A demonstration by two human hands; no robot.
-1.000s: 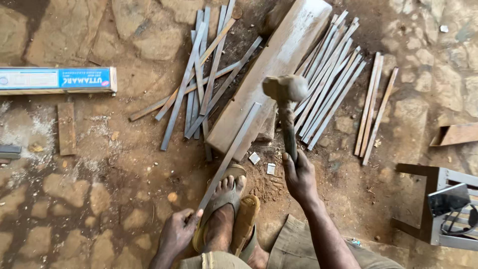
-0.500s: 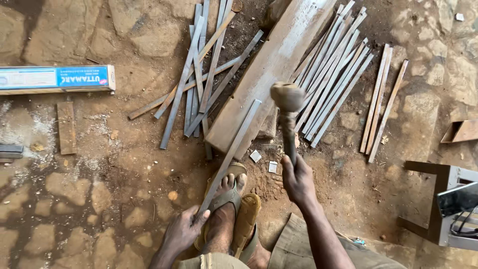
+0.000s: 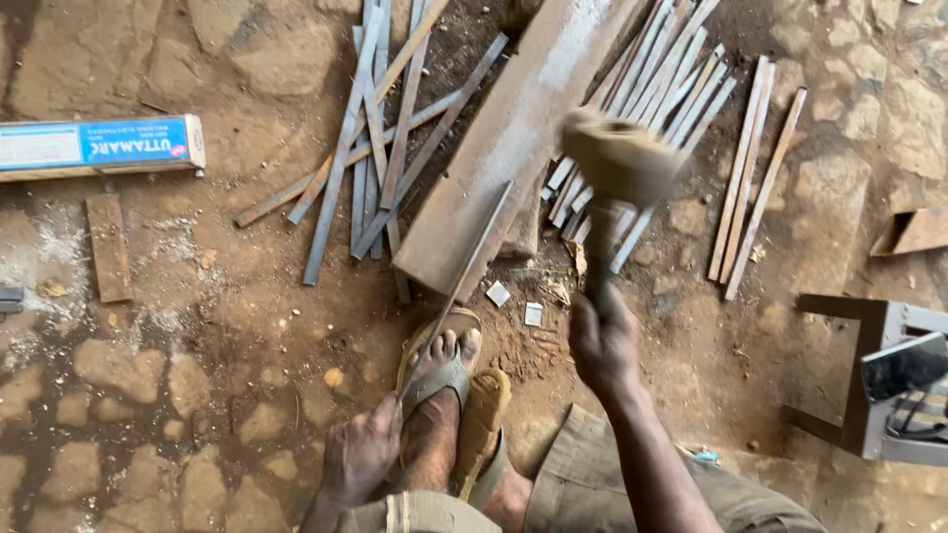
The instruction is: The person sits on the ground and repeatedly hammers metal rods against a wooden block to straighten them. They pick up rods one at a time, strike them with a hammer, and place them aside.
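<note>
The right hand is closed round the handle of a hammer, its head blurred above a thick steel slab that props the work like an anvil. The left hand pinches the near end of a thin metal strip, a sandalled foot just beside it, the far end resting on the slab. A long blue-and-white box lies flat on the ground at left, beside loose strips

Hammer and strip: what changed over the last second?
The hammer in the right hand has swung and is motion-blurred, its head bigger in view. The left hand keeps holding the thin metal strip on the heavy steel bar; the sandalled foot stays put.
</note>
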